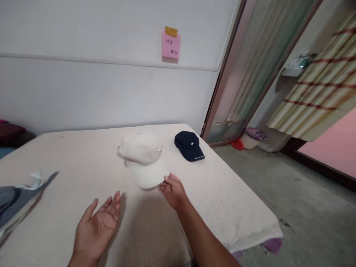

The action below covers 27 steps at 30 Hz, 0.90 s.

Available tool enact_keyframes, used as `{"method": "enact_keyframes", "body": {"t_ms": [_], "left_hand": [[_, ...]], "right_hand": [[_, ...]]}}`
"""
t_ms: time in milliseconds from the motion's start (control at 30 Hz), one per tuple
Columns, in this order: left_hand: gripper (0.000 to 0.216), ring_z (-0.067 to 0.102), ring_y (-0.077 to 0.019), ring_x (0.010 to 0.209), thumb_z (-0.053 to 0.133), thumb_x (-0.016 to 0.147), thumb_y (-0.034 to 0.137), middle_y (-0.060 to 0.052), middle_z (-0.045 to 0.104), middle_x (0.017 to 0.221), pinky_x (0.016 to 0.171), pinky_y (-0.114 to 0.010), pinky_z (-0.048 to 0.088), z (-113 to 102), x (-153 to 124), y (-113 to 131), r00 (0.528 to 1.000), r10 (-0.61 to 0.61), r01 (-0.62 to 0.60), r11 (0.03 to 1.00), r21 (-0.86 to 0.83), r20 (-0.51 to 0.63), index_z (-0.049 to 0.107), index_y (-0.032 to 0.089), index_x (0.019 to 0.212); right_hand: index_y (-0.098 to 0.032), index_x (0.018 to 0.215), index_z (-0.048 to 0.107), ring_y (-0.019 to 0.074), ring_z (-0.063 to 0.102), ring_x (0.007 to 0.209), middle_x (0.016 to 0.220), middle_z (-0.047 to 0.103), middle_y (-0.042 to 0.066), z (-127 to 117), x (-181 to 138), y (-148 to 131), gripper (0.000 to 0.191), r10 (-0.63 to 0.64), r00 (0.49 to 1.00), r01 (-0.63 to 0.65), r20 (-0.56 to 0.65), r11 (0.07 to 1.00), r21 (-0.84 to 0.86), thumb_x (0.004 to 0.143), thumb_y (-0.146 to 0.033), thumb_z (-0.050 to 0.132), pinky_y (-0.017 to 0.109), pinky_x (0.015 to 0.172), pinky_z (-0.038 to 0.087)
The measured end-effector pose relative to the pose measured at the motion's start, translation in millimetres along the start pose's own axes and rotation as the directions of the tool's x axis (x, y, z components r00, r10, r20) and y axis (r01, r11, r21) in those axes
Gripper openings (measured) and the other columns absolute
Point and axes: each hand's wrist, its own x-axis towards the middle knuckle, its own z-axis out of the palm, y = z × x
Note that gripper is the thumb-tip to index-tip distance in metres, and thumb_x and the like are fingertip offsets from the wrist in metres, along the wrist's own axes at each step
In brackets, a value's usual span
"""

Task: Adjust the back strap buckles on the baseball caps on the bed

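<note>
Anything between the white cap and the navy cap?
Head view: just a strip of the off-white cover between the white cap and the navy cap.

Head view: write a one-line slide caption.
Right hand pinches a white cap by its brim, left hand open nearby, a navy cap lying on the cloth-covered surface.

The person's right hand [174, 191] pinches the brim of a white cap [147, 172], which is blurred above a pale cloth [233, 207]. The left hand [98, 226] is held palm up with fingers curled, apart from the cap. Beyond the right hand, a navy cap [189, 144] rests on the cloth, brim toward the near right. A grey garment [20, 205] lies at the left, and a pink note [170, 46] hangs on the wall [111, 92].
</note>
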Motion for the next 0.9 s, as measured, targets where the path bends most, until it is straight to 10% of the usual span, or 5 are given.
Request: {"method": "enact_keyframes", "body": {"t_ms": [233,433,900], "left_hand": [[0.023,0.066,-0.0144,0.063,0.036,0.09,0.014,-0.012,0.066,0.083,0.051,-0.024,0.057,1.4,2.1,-6.7,0.997,-0.081,0.081,0.996,0.026,-0.006,0.058,0.008,0.093],[0.018,0.064,-0.0123,0.057,0.039,0.087,0.012,-0.009,0.065,0.076,0.048,-0.022,0.056,5.6,0.9,-16.1,0.994,-0.098,0.101,0.993,0.056,-0.048,0.057,0.009,0.086],[0.014,0.059,-0.01,0.052,0.043,0.084,0.011,-0.006,0.061,0.072,0.043,-0.019,0.051,6.9,-2.9,-12.0,0.995,-0.08,0.082,0.996,0.032,-0.054,0.057,0.01,0.08]], "right_hand": [[-0.016,0.07,0.051,0.0078,0.054,0.058,0.064,0.055,-0.003,-10.9,91.4,-41.3,0.014,-0.143,0.975,0.129,-0.17,0.987,-0.091,0.077,-0.011,0.063,0.017,0.05,0.042],[-0.013,0.106,0.056,0.0134,0.06,0.076,0.097,0.06,0.005,-41.9,141.5,-40.7,0.023,-0.091,0.92,0.008,-0.38,0.976,-0.216,0.089,-0.029,0.052,0.029,0.064,0.052],[-0.01,0.093,0.057,0.0132,0.061,0.07,0.082,0.062,0.004,-54.6,111.7,-30.5,0.014,-0.212,0.887,0.071,-0.411,0.941,-0.332,0.087,-0.022,0.055,0.028,0.062,0.053]]}}
